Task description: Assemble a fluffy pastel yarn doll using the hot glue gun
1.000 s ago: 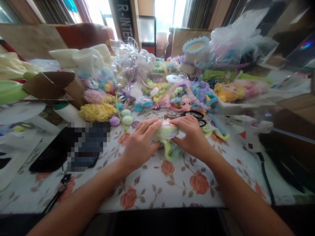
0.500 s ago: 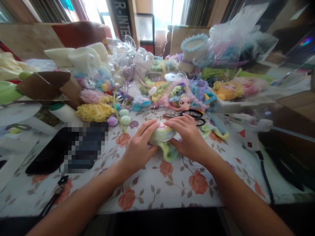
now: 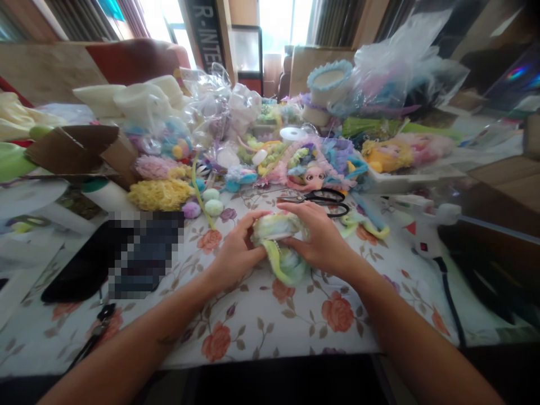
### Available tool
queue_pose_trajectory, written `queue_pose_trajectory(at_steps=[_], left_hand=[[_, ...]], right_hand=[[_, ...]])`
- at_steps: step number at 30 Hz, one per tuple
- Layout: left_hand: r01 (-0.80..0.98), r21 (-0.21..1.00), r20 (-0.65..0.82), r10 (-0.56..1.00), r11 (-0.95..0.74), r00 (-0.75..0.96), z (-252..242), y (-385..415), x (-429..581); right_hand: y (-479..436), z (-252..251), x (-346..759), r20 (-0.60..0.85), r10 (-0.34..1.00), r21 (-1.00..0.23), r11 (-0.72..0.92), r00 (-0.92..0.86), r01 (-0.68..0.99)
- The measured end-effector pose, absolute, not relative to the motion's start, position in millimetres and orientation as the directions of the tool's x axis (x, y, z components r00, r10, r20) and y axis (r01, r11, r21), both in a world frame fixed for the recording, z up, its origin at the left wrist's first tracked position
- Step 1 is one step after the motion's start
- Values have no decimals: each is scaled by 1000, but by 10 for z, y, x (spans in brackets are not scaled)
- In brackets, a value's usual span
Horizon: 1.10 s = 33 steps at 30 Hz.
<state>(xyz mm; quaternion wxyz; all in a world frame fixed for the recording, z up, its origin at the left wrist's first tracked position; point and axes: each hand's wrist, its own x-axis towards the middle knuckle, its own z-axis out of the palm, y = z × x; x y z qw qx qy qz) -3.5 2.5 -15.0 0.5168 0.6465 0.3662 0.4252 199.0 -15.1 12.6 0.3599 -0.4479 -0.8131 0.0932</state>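
- White tray: I record a yellow-haired doll inside.
- Clear bag: pink and blue contents, too blurred for me to identify.
- Left hand and right hand: fingers grasp opposite sides of the pale-green piece, nearer me than the scissors on the desk.
- Against the earlier frame, I find the piece tilted, its looped strip more exposed.
- Piece: rounded, fuzzy; strip: soft, yellow-green.

A soft, rounded pastel piece, pale yellow-green, is held between the left hand and right hand, mid-scene. On its near side, a fuzzy yellow-green strip curls in a loop over a flowered tablecloth.
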Motion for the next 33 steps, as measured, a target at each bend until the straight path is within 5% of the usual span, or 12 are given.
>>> queue_pose_trajectory(at_steps=[8,17,33], left_hand=[[116,965,225,971,-234,87,-125,33,-57],[171,954,220,962,-247,163,-208,99,-93],[-27,962,272,956,-271,109,-139,25,-40]], right_hand=[[-243,37,1828,724,686,-471,568,-72,675],[-341,-61,1599,515,842,-583,482,-161,655],[-321,-43,1616,753,597,-220,624,-277,750]])
